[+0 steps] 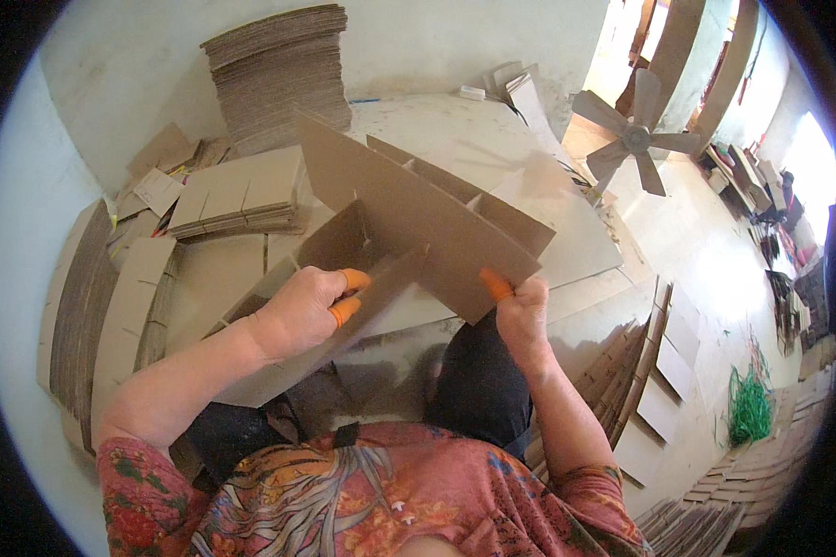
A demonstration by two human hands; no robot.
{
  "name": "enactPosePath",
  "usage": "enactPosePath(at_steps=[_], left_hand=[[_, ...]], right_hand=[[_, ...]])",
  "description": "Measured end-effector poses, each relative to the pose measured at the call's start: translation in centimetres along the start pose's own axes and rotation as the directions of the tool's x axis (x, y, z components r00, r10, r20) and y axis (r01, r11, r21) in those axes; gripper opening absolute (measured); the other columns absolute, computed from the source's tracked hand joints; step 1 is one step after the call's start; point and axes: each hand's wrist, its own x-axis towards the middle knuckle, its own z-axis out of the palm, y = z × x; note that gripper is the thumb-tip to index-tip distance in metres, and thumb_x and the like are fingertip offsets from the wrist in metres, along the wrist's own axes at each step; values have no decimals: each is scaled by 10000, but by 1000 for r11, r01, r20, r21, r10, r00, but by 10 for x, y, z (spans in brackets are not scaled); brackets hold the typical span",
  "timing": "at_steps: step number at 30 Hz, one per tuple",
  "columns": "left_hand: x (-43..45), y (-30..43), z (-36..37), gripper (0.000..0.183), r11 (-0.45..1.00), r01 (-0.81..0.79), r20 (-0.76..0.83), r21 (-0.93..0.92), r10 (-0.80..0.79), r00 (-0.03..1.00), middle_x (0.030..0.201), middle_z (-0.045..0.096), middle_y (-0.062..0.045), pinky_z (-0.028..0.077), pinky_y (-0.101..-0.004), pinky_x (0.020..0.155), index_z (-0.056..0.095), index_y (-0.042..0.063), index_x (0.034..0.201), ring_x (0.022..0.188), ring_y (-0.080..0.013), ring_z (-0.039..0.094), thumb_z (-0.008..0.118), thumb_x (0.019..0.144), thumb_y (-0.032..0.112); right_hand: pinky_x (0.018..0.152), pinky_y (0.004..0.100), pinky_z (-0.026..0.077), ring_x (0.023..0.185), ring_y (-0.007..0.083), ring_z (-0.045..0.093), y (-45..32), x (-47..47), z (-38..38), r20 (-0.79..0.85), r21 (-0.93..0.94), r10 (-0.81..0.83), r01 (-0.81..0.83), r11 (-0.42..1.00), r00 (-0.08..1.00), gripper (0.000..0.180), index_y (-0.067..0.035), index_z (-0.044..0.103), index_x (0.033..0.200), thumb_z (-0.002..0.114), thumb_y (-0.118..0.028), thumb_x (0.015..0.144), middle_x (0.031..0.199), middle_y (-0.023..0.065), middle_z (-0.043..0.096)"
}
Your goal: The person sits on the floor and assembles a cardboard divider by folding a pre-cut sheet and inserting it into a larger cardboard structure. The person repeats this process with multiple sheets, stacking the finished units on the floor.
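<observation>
My left hand (310, 306), with orange finger cots on two fingertips, grips the near cardboard strip of a crossed cardboard partition (404, 202). At the partition's right end, my right hand (519, 299), also wearing an orange cot, pinches the corner of a long cardboard panel. Several panels cross one another through slots, and the whole is held tilted above the worktable (418, 306). The undersides of the joints are hidden.
Slotted cardboard sheets (237, 188) lie left on the table, before a tall cardboard stack (279, 76). More slotted stacks (125, 306) stand at far left. A fan (635, 139) stands beyond the table at right. Cardboard partitions (627, 376) and green twine (749, 407) are on the right.
</observation>
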Motion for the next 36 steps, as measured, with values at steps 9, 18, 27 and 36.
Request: enactPosePath(at_steps=[9, 18, 27, 36], left_hand=[[29, -19, -42, 353, 884, 78, -294, 461, 69, 953, 805, 640, -193, 487, -409, 691, 622, -8, 1018, 732, -362, 617, 693, 775, 237], [50, -63, -35, 229, 857, 296, -206, 421, -228, 952, 722, 602, -240, 461, -418, 641, 645, -41, 847, 659, -348, 596, 677, 762, 170], [56, -74, -63, 383, 911, 412, -29, -24, -413, 910, 604, 568, -58, 432, -313, 530, 657, -38, 843, 582, -121, 541, 639, 867, 344], [42, -239, -86, 452, 723, 416, -294, 551, -298, 908, 1066, 617, -172, 458, -430, 863, 551, 13, 1158, 1001, -337, 572, 672, 812, 277]], right_hand=[[694, 312, 488, 784, 157, 625, 16, -19, -2, -90, 5, -6, 7, 1000, 996, 183, 33, 663, 975, 673, -64, 820, 864, 107, 692], [676, 343, 500, 765, 190, 648, -14, -19, -18, 3, -153, 156, -154, 976, 988, 200, 43, 662, 967, 667, -98, 825, 842, 161, 689], [618, 306, 471, 703, 120, 574, 20, -9, -6, 38, -172, 118, -110, 979, 992, 148, 51, 667, 851, 704, -82, 797, 773, 144, 679], [620, 308, 459, 702, 129, 562, 51, 8, 6, 24, -226, 188, -178, 958, 982, 127, 43, 651, 880, 661, -73, 829, 776, 85, 674]])
